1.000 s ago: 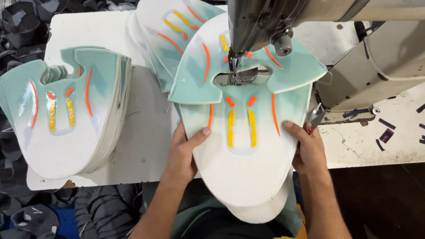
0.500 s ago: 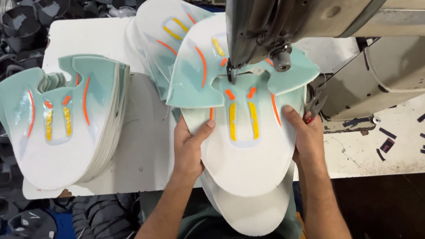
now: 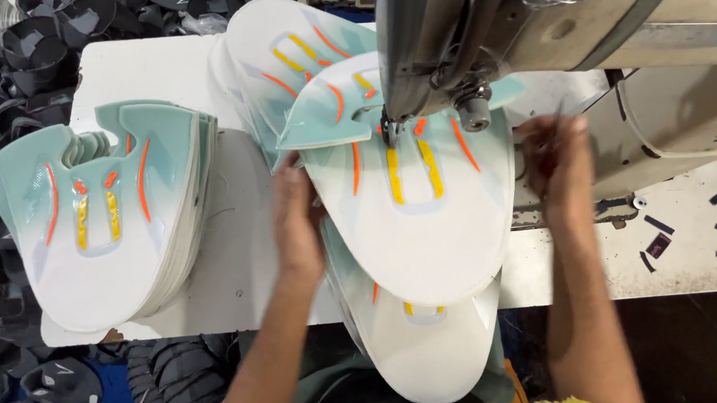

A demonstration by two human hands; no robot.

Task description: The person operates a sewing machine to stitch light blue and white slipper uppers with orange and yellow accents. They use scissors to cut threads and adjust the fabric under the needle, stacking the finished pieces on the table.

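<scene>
Shoe upper under sewing machine; stack left on table.

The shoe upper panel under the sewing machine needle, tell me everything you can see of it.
The shoe upper panel is a flat, rounded piece, white fading to pale mint green toward the machine, with two yellow bars and several orange stripes; it looks like smooth synthetic sheet. It lies flat under the sewing machine, its mint end beneath the needle, overlapping similar panels above and below. The left hand presses its left edge; the right hand, blurred, is at its right edge.
</scene>
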